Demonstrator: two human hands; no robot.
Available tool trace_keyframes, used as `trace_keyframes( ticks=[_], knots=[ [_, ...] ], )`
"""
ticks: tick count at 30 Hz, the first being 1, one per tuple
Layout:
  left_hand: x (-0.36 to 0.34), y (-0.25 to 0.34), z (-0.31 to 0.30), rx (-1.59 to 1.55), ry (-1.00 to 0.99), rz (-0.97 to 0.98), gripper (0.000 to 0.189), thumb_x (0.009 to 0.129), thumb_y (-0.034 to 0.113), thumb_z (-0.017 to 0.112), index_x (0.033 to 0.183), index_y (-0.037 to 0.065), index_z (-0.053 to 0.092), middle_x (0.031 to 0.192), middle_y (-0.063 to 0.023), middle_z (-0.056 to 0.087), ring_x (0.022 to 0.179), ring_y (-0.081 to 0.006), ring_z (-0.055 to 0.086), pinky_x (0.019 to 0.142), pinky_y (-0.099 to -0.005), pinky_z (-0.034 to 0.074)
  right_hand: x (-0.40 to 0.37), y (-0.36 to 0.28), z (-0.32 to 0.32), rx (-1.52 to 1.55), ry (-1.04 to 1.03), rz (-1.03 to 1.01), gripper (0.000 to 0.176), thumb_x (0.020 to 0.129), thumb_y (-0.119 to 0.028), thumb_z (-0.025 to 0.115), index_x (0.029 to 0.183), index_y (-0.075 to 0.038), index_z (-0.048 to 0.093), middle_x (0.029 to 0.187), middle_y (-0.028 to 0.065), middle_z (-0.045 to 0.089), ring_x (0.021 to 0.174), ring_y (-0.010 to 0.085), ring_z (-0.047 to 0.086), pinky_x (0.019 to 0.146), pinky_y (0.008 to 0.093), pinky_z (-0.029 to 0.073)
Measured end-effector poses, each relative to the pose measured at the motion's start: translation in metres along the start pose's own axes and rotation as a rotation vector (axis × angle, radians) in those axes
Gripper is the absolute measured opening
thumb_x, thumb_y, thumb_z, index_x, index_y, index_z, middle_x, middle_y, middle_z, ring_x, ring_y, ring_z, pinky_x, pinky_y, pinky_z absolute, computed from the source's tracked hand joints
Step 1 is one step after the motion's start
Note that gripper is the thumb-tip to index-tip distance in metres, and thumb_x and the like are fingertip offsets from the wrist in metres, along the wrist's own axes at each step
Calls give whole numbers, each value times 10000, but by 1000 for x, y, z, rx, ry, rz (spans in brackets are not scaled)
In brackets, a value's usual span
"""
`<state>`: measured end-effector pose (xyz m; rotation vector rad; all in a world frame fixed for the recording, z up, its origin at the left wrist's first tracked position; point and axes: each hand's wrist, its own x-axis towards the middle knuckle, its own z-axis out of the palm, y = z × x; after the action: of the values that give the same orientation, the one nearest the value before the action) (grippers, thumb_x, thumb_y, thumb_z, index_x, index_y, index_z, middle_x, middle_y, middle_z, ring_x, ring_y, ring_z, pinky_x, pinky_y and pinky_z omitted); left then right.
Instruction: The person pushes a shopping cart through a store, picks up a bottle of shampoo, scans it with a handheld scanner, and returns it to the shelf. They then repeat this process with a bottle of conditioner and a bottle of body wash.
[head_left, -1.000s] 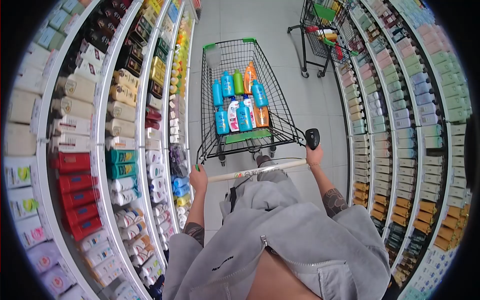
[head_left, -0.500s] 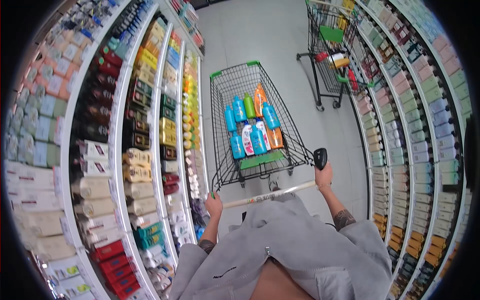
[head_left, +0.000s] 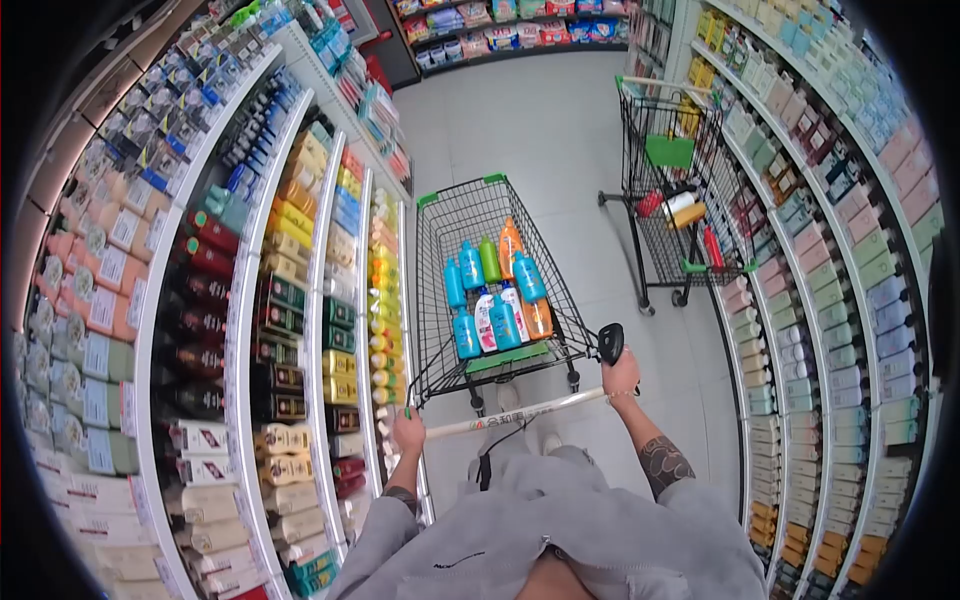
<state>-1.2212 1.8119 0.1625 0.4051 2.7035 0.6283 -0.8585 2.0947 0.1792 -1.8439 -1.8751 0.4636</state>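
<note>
I hold the pale handlebar (head_left: 513, 414) of a shopping cart, with both hands closed around it. My left hand (head_left: 409, 432) grips its left end, close to the yellow bottles on the left shelf. At the right end is my right hand (head_left: 621, 374), right beside a black rounded attachment (head_left: 611, 343). The black wire cart (head_left: 560, 290) has green corner pieces and stands ahead of my body. Inside it, several blue bottles (head_left: 471, 266) stand together with a green bottle (head_left: 490, 259), orange bottles (head_left: 538, 319) and white bottles (head_left: 485, 322).
Another shopping cart (head_left: 690, 215) with a few red and yellow items stands by the right shelf. Tall shelves of bottles and boxes (head_left: 870, 290) line both sides. Across the aisle's far end runs a shelf of colorful packages (head_left: 515, 38). Grey floor (head_left: 520, 130) lies ahead.
My view has tilted up, bringing the far shelf and my shoes into sight. Both carts appear lower in the picture. My hands keep their hold on the handlebar.
</note>
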Motion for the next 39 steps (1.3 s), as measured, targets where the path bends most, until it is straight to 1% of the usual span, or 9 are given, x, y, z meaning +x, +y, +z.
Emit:
trace_keyframes(
  ticks=[3,5,7,13,22,25,35,37,39],
  knots=[
    [35,31,5,7,44,41,331,886,337,482,811,45,620,740,-124,655,780,-351,619,744,-459,452,45,-29,11,-17,-22,20,354,726,-218,683,986,-12,558,888,198,622,845,394,596,725,454,479],
    [83,24,37,-88,109,33,325,867,309,523,767,14,615,753,-217,633,749,-408,604,701,-502,445,73,-33,33,25,31,2,360,719,-224,691,989,-20,567,886,208,629,849,397,599,722,455,482],
    [96,61,29,-36,161,61,336,866,318,520,783,6,613,768,-245,625,761,-431,598,699,-520,449,102,-38,49,83,2,48,374,711,-242,703,994,-30,578,872,222,636,843,409,602,717,448,484],
    [164,135,24,-8,148,63,330,869,324,511,820,10,601,760,-256,619,754,-448,595,692,-531,463,188,-87,79,145,-25,109,422,715,-303,712,999,-19,581,885,238,640,861,415,610,742,449,486],
    [281,223,34,-1,94,77,329,877,329,493,845,14,583,772,-249,623,755,-434,600,701,-528,458,300,-160,124,-47,-73,265,434,728,-362,705,973,-30,568,893,227,647,884,401,619,753,467,490],
    [318,252,34,29,83,76,327,880,325,485,853,14,582,777,-242,627,752,-430,602,700,-530,458,335,-181,137,-37,-50,202,453,717,-369,712,934,4,573,853,258,635,827,420,615,721,460,494],
    [426,350,66,2,149,128,344,878,334,478,812,12,578,752,-254,613,744,-445,591,668,-534,454,476,-220,197,-16,-18,143,407,720,-346,709,920,-17,578,820,242,640,822,431,609,699,473,489],
    [436,385,60,-10,106,63,370,886,354,467,802,12,580,748,-261,608,749,-449,587,669,-539,447,507,-231,205,57,-23,145,406,724,-353,709,920,-22,580,817,240,641,820,428,611,697,473,490],
    [472,386,88,-53,103,102,394,894,369,453,786,10,576,742,-267,601,751,-456,579,670,-551,435,544,-236,221,88,-15,129,410,723,-361,710,922,-27,581,817,239,641,816,428,611,698,474,490]
  ],
)
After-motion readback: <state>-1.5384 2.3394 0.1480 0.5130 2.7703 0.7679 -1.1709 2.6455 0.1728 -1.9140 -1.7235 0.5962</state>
